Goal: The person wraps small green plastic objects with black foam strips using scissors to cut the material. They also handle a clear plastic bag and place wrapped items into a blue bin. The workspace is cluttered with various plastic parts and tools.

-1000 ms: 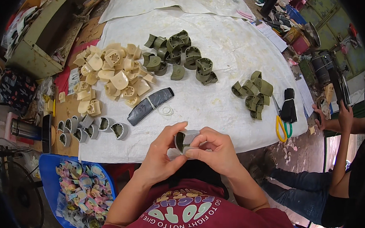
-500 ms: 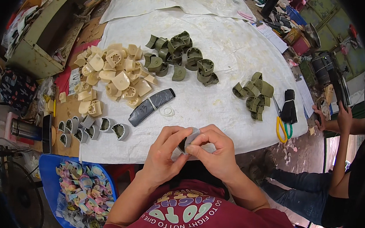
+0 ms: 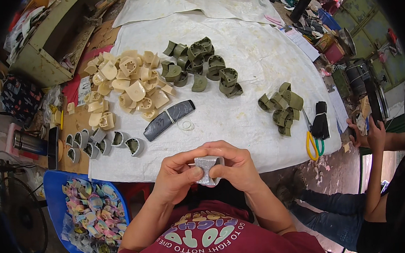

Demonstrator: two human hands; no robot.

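Note:
My left hand and my right hand are closed together on a silver-grey covered shoe heel. Both thumbs press its near face, while the other fingers wrap over its far side. It is held just off the table's near edge. To the left, several grey-covered heels with olive insides stand in a group. Beyond my hands lies a bundle of dark strips with a white string.
Beige heels are heaped at the left, olive heels beyond the middle. More olive heels, scissors and a folded black piece lie right. A blue basin holds colourful scraps. Another person's hand is at far right.
Both hands have turned the grey heel, so a broad silvery face now shows between the thumbs. My left hand has moved slightly left and down.

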